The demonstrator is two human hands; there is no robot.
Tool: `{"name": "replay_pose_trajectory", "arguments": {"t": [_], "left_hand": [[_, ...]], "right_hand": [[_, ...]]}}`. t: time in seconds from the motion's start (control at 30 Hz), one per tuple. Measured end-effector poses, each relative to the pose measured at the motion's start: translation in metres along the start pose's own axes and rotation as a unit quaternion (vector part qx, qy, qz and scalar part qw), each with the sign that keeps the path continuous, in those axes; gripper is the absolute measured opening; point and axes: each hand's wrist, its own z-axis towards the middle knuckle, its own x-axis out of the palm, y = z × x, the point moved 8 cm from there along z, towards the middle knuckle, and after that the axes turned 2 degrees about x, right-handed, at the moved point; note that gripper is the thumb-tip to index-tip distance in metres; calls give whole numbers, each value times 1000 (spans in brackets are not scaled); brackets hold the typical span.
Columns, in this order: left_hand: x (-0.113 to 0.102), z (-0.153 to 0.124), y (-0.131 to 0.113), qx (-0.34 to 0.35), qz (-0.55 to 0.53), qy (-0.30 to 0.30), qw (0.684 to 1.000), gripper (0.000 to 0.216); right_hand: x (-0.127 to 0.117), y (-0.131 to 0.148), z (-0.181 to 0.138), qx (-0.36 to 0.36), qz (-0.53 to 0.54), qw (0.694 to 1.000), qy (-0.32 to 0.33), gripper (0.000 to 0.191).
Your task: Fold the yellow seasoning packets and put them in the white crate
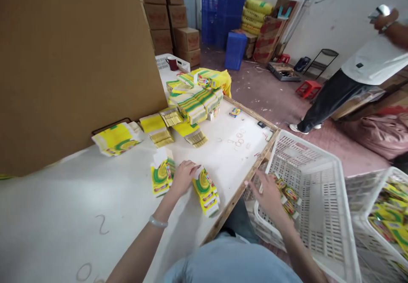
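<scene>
My left hand (pixel 184 177) is over the white table, fingers bent together at the white end flap of a yellow carton (pixel 204 183). That carton tops a short overlapping row of flat yellow-and-green cartons. Just left of the hand lies another small pile of yellow cartons (pixel 162 176), partly behind my fingers. My right hand (pixel 269 196) is past the table's wooden edge, above the near side of a white plastic crate (pixel 318 168). Its fingers are apart and nothing shows in them. Filled small boxes (pixel 290 194) lie inside the crate beside that hand.
Bundled flat cartons (pixel 194 104) and gold sachets (pixel 172 116) cover the table's far part. A large cardboard sheet (pixel 79 62) stands at left. A second crate (pixel 363 202) holds yellow packs. Another person (pixel 366 66) stands at right, near a red stool (pixel 308 89).
</scene>
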Motion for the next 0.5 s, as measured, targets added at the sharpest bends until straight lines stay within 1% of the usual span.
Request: {"name": "replay_pose_trajectory", "arguments": {"t": [0.07, 0.13, 0.17, 0.23, 0.3, 0.37, 0.5], "left_hand": [[-11, -7, -11, 28, 0, -19, 999, 22], [-19, -18, -22, 42, -17, -33, 998, 26], [-20, -25, -26, 36, -30, -34, 998, 27], [-21, -38, -31, -3, -58, -32, 998, 32], [-23, -50, -35, -46, -82, -43, 995, 38], [-28, -59, -40, -70, -110, -70, 989, 40], [-35, -68, -48, -103, -172, -112, 973, 44]], "right_hand": [[36, 39, 6, -34, 87, 995, 18, 47], [67, 79, 10, -67, 160, 984, 40, 53], [80, 97, 11, -77, 187, 978, 51, 55], [101, 122, 11, -76, 229, 968, 73, 55], [116, 133, 7, -54, 264, 959, 90, 50], [121, 137, 3, -45, 296, 949, 95, 49], [114, 136, -5, -57, 335, 936, 88, 46]]}}
